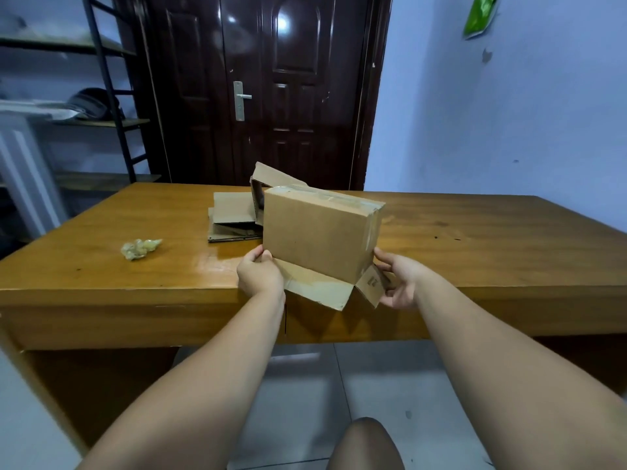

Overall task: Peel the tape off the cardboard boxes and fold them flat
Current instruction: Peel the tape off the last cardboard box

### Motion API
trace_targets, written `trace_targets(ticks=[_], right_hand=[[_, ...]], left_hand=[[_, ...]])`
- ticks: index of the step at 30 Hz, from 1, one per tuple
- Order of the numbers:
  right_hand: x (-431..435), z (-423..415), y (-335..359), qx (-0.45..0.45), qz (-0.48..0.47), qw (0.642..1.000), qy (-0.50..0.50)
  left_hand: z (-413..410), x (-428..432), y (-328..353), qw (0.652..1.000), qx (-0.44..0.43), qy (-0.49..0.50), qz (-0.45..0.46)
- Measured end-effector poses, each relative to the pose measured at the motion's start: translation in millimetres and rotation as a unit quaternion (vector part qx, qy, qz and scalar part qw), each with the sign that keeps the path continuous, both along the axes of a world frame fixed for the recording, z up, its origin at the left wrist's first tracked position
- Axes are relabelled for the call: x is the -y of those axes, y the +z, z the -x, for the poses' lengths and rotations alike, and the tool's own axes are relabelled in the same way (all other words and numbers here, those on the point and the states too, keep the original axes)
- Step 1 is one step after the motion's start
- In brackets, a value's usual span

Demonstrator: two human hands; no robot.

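Cardboard box (319,235) held upright above the near edge of a glossy wooden table (475,239), its lower flaps open toward the viewer and clear tape (339,198) running across its top and down its right side. The left hand (259,274) grasps the lower left corner; the right hand (400,283) grasps the lower right corner, fingers curled behind the side flap. Behind the box, flattened cardboard (234,215) lies on the table beside a second, opened box (268,179). A crumpled tape wad (139,248) rests well apart to the left. Background: dark panelled door (264,86), metal shelving (112,96) at left, pale blue wall (492,130), tiled floor (339,385).
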State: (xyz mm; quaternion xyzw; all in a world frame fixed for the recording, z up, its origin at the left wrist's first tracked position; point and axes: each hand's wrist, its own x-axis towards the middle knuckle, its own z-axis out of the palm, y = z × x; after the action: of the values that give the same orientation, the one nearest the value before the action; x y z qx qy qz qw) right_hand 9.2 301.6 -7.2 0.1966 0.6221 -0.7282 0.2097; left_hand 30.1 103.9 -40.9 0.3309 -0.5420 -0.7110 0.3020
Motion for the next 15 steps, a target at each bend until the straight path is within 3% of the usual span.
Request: trace_targets(ticks=[5, 8, 10, 12, 14, 15], right_hand=[[2, 21, -2, -0.07, -0.114, 0.989, -0.066], [-6, 37, 0, -0.133, -0.207, 0.963, -0.109], [-11, 47, 1, -0.154, -0.299, 0.935, -0.111], [-13, 50, 3, -0.167, -0.393, 0.9, -0.083], [-12, 52, 7, -0.174, -0.462, 0.868, -0.046], [-12, 55, 8, -0.174, -0.48, 0.859, -0.037]], left_hand=[[4, 0, 0, 0.991, 0.065, -0.051, 0.109], [13, 0, 3, 0.933, 0.193, -0.147, 0.265], [18, -2, 10, 0.911, 0.23, -0.172, 0.296], [23, 0, 19, 0.936, 0.159, -0.154, 0.274], [27, -2, 32, 0.963, 0.016, -0.141, 0.23], [28, -4, 40, 0.96, -0.038, -0.148, 0.233]])
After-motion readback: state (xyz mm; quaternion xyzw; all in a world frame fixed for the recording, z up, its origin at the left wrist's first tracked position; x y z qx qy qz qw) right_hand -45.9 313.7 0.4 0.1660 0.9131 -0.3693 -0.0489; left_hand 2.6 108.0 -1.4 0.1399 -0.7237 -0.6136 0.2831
